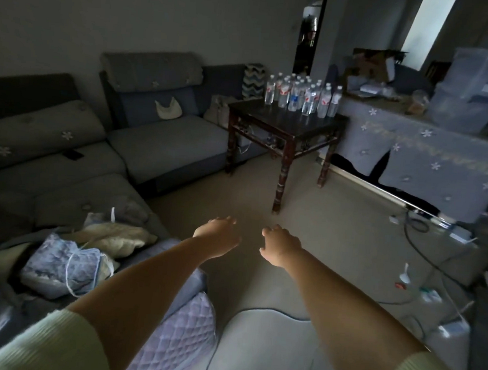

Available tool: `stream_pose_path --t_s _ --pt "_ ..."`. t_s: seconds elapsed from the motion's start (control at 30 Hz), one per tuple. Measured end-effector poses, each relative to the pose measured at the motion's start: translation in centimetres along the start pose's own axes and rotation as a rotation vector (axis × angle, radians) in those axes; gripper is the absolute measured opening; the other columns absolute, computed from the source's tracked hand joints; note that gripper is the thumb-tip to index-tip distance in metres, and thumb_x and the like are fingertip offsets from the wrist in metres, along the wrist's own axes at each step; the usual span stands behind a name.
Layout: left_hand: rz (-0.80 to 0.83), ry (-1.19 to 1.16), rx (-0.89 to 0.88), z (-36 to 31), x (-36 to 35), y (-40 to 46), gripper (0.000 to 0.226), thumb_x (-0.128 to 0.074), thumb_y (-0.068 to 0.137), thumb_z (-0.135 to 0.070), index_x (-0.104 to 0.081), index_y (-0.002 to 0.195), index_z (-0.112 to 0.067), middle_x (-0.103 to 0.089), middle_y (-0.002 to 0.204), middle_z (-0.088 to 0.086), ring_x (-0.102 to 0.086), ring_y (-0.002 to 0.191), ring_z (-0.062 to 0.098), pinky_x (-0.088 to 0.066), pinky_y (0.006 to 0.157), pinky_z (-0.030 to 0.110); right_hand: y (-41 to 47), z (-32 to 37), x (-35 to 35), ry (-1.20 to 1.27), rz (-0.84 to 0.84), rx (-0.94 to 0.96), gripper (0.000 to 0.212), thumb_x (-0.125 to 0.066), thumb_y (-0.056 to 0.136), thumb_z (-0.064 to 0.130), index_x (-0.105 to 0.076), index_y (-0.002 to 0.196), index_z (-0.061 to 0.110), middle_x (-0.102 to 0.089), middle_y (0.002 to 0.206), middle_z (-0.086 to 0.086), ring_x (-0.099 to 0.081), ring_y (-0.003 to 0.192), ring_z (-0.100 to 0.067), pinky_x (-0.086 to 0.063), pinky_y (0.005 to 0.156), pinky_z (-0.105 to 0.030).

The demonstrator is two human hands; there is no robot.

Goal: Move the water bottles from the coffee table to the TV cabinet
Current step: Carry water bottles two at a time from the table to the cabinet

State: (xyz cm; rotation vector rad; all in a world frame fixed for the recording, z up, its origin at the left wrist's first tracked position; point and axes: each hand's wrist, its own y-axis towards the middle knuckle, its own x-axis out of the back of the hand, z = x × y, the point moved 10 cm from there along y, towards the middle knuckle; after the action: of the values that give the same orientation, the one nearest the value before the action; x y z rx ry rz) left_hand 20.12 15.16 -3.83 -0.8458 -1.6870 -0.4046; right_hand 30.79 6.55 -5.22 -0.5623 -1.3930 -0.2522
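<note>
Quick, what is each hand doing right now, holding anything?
Left hand: open, fingers relaxed, holding nothing.
Right hand: open, fingers loosely curled, holding nothing.

Your left hand (217,235) and right hand (280,245) reach out over the floor (335,220), fingers loose, holding nothing. Many water bottles (302,95) stand together at the dark desk's (287,124) far edge.
</note>
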Motion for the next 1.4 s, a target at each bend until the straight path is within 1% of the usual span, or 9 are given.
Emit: stream_pose_path --t_s 0.17,0.27,0.4,0.67,0.83,1.0,1.17,1.3,1.4 --pt "0.002 -0.003 0.011 1.7 1.6 7.0 0.055 -0.047 0.093 -0.038 -0.035 0.145 -0.024 -0.040 0.148 0.004 -0.039 0.135 0.025 -0.040 0.102 0.036 6.8 -1.2 0.8 -0.007 0.025 -0.035 0.044 -0.049 0.096 0.028 -0.042 0.138 0.017 -0.044 0.136 -0.010 -0.046 0.125 -0.031 -0.041 0.099 -0.043" --pt "0.007 0.005 0.005 2.1 3.2 11.1 0.054 -0.046 0.093 -0.036 -0.035 0.145 -0.026 -0.040 0.148 0.004 -0.041 0.134 0.027 -0.040 0.101 0.034 10.7 -2.0 2.8 -0.012 0.017 -0.046 0.044 -0.048 0.097 0.029 -0.041 0.138 0.017 -0.042 0.137 -0.010 -0.045 0.126 -0.031 -0.040 0.100 -0.043" --pt "-0.012 0.018 -0.014 2.0 5.8 17.4 0.055 -0.049 0.091 -0.036 -0.036 0.143 -0.025 -0.045 0.143 0.005 -0.047 0.127 0.028 -0.045 0.094 0.036 16.2 -2.6 5.6 -0.001 -0.003 -0.058 0.041 -0.048 0.098 0.030 -0.042 0.136 0.016 -0.042 0.136 -0.011 -0.045 0.126 -0.032 -0.041 0.099 -0.043" --pt "0.000 -0.013 -0.045 1.4 5.9 28.0 0.057 -0.051 0.090 -0.036 -0.034 0.143 -0.024 -0.045 0.142 0.004 -0.049 0.124 0.025 -0.049 0.092 0.037 26.8 -4.1 6.9 -0.033 0.025 -0.023 0.044 -0.050 0.096 0.030 -0.041 0.137 0.016 -0.046 0.136 -0.010 -0.047 0.126 -0.031 -0.042 0.098 -0.042" --pt "0.000 -0.017 0.004 3.1 7.1 37.9 0.058 -0.049 0.092 -0.041 -0.034 0.145 -0.023 -0.041 0.147 0.006 -0.042 0.133 0.027 -0.042 0.104 0.038 36.2 -6.5 8.7 -0.065 0.046 0.014 0.044 -0.049 0.097 0.031 -0.040 0.137 0.015 -0.045 0.136 -0.011 -0.048 0.124 -0.032 -0.042 0.097 -0.042" --pt "-0.004 -0.032 0.050 4.0 8.3 46.8 0.059 -0.049 0.092 -0.043 -0.035 0.145 -0.022 -0.038 0.150 0.007 -0.037 0.137 0.027 -0.037 0.109 0.036 45.3 -9.2 11.0 -0.077 0.057 0.032 0.046 -0.050 0.097 0.031 -0.038 0.138 0.015 -0.044 0.137 -0.011 -0.047 0.125 -0.031 -0.041 0.100 -0.043" --pt "0.048 -0.016 0.082 4.8 8.2 52.9 0.059 -0.048 0.093 -0.044 -0.033 0.146 -0.022 -0.039 0.148 0.007 -0.039 0.134 0.027 -0.039 0.107 0.039 52.5 -10.3 11.3 -0.076 0.104 0.053 0.049 -0.050 0.097 0.032 -0.037 0.141 0.015 -0.041 0.138 -0.011 -0.045 0.127 -0.031 -0.041 0.100 -0.042" --pt "0.046 -0.030 0.114 7.1 9.2 58.0 0.058 -0.049 0.093 -0.043 -0.035 0.145 -0.022 -0.038 0.149 0.006 -0.040 0.134 0.027 -0.039 0.106 0.038 58.0 -9.4 11.5 -0.059 0.120 0.071 0.050 -0.051 0.097 0.032 -0.037 0.141 0.015 -0.042 0.139 -0.011 -0.046 0.126 -0.031 -0.043 0.100 -0.041" --pt "0.087 0.037 0.113 9.3 9.8 62.2 0.053 -0.044 0.095 -0.037 -0.037 0.143 -0.016 -0.037 0.149 0.008 -0.039 0.133 0.030 -0.038 0.104 0.038 62.3 -8.1 11.8 -0.041 0.125 0.081 0.050 -0.051 0.097 0.031 -0.036 0.142 0.016 -0.042 0.139 -0.010 -0.048 0.125 -0.029 -0.044 0.101 -0.040"
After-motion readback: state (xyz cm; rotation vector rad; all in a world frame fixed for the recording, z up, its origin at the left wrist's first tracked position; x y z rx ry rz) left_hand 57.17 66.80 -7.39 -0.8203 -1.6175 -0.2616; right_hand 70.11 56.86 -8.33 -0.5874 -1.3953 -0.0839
